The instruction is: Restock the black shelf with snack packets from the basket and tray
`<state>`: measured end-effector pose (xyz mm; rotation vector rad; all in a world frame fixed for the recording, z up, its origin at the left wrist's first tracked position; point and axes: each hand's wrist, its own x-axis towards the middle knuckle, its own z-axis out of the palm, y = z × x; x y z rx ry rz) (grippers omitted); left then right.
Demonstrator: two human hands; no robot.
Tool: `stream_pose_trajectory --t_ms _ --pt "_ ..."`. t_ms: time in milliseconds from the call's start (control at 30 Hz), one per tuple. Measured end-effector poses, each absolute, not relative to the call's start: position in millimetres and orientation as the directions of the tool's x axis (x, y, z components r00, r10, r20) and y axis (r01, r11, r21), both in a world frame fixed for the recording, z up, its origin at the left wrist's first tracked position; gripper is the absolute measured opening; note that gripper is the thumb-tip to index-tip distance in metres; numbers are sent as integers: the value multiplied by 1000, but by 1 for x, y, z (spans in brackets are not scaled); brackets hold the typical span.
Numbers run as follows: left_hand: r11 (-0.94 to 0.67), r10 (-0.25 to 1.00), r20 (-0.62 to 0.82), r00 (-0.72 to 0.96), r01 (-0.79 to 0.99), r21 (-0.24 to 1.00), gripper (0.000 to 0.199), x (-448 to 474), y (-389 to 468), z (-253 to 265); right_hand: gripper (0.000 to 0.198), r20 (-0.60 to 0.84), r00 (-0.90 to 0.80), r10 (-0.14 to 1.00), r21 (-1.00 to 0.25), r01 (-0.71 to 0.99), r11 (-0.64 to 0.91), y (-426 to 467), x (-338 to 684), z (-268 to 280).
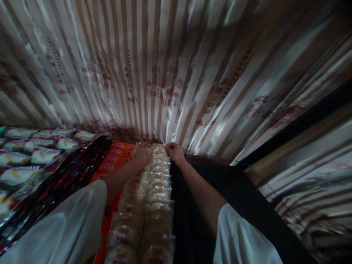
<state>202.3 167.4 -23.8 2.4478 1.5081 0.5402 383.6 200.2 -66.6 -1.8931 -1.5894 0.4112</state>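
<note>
Two long rows of round pale pastries in clear plastic wrappers (159, 196) run away from me, overlapping one another. At the far end of the rows, my left hand (144, 154) lies over the left row, its fingers closed at the left side of the farthest wrapped pastry (160, 149). Opposite it, my right hand (175, 152) pinches at that packet's right edge. What lies beneath my left palm is hidden, and the fingertips are dim.
Left of the rows lies orange printed packaging (117, 156), then dark shiny film (74, 179) and several wrapped snacks in white packets (44, 156). A striped, printed plastic sheet (154, 73) hangs behind. A black surface (233, 194) extends to the right.
</note>
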Motion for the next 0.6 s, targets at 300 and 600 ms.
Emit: stream_pose_trajectory --t_ms 300,600 --pt "-401 916 157 370 857 323 23 214 178 -19 25 211 268 940 -519 846 -125 172 388 -41" --pt "-316 949 131 288 872 373 17 215 182 -21 29 -9 81 997 -468 880 -76 157 392 -32"
